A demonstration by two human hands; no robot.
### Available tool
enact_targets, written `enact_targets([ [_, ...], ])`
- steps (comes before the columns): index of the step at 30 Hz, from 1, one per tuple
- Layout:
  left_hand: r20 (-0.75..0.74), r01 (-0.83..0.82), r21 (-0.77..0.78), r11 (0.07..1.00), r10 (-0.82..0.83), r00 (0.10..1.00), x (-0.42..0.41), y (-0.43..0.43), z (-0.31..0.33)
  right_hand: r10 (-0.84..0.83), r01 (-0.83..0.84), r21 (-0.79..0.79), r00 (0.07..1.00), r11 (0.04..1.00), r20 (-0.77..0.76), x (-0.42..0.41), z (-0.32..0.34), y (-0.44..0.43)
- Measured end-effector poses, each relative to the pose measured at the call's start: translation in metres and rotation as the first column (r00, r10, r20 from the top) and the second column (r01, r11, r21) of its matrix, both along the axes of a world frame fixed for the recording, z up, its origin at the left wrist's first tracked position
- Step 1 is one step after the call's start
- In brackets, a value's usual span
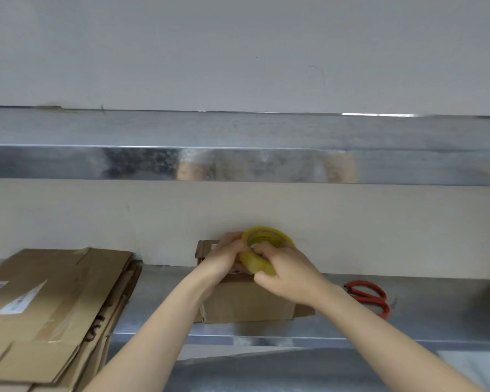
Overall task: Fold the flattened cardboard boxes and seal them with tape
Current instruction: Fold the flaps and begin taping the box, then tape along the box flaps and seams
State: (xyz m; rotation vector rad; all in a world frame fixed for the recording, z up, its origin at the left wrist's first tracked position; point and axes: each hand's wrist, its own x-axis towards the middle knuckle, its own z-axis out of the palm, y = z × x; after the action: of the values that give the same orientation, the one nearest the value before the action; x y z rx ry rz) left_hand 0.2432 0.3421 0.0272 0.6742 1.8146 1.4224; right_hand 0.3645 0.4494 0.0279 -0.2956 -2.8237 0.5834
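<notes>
1. While both hands meet over the small brown cardboard box (246, 304), the right hand (286, 275) grips the yellow translucent roll of tape (266, 241), with its fingers hooked into the core.
2. At the roll's left edge, the left hand (227, 256) curls its fingers and pinches there.
3. Beneath them, the box stands on the grey metal surface (436, 306), close to the pale wall.
4. To the left lies a stack of flattened brown cardboard boxes (48, 301); red-handled scissors (371, 295) lie to the right, apart from the box.

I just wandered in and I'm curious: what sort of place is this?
Probably a packing station or stockroom: a stack of flattened cardboard boxes lies on a steel workbench, a yellowish tape roll is held at a folded-up cardboard box, and red-handled scissors lie nearby.
</notes>
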Motion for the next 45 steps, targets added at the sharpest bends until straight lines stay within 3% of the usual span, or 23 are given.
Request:
enact_targets([
  [3, -0.025, -0.055, -0.065, 0.996, 0.054, 0.998, -0.003, 0.003, -0.002, 0.023, -0.028, -0.056, 0.996, 0.998, -0.091, 0.006, 0.006, 0.004],
  [5, -0.021, -0.079, -0.074, 0.994, 0.077, 0.997, 0.001, 0.001, 0.001, 0.034, -0.036, -0.01, 0.99, 0.999, -0.138, 0.011, 0.01, 0.013],
  [10, -0.003, -0.084, -0.05, 0.995, 0.084, 0.997, 0.002, 0.003, 0.002, 0.055, -0.051, 0.073, 0.997, 0.996, -0.06, 0.017, 0.007, 0.032],
  [13, -0.002, -0.112, 0.046, 0.993, 0.112, 0.994, 0.004, -0.002, -0.004, -0.009, 0.012, 0.027, 0.994, 1.0, -0.11, 0.011, 0.004, 0.026],
  [17, -0.267, -0.155, 0.115, 0.981, 0.18, 0.947, 0.012, -0.007, -0.011, -0.097, 0.073, -0.149, 0.982, 0.986, -0.162, 0.002, 0.011, 0.016],
  [19, -0.446, -0.217, 0.152, 0.964, 0.263, 0.855, 0.013, -0.009, -0.013, -0.095, 0.079, -0.153, 0.99, 0.985, -0.102, 0.001, 0.019, 0.012],
  [21, -0.517, -0.181, 0.227, 0.957, 0.276, 0.81, 0.011, -0.013, -0.011, -0.069, 0.063, -0.126, 0.997, 0.99, -0.046, 0.0, 0.025, 0.009],
  [25, -0.597, 0.107, 0.143, 0.984, 0.0, 0.802, 0.002, -0.015, 0.0, -0.067, 0.061, -0.169, 0.997, 0.984, -0.026, -0.001, 0.03, 0.01],
  [30, -0.588, 0.199, 0.063, 0.978, -0.125, 0.799, 0.004, -0.011, 0.018, -0.015, 0.003, -0.248, 0.999, 0.969, -0.046, 0.007, 0.044, 0.014],
  [40, -0.416, 0.298, 0.245, 0.923, -0.177, 0.892, 0.034, -0.005, 0.059, 0.115, -0.202, -0.573, 0.976, 0.794, -0.184, 0.057, 0.083, 0.03],
  [45, -0.364, 0.423, 0.247, 0.872, -0.321, 0.874, 0.054, -0.001, 0.075, -0.08, -0.104, -0.628, 0.963, 0.771, -0.258, 0.078, 0.088, 0.016],
])
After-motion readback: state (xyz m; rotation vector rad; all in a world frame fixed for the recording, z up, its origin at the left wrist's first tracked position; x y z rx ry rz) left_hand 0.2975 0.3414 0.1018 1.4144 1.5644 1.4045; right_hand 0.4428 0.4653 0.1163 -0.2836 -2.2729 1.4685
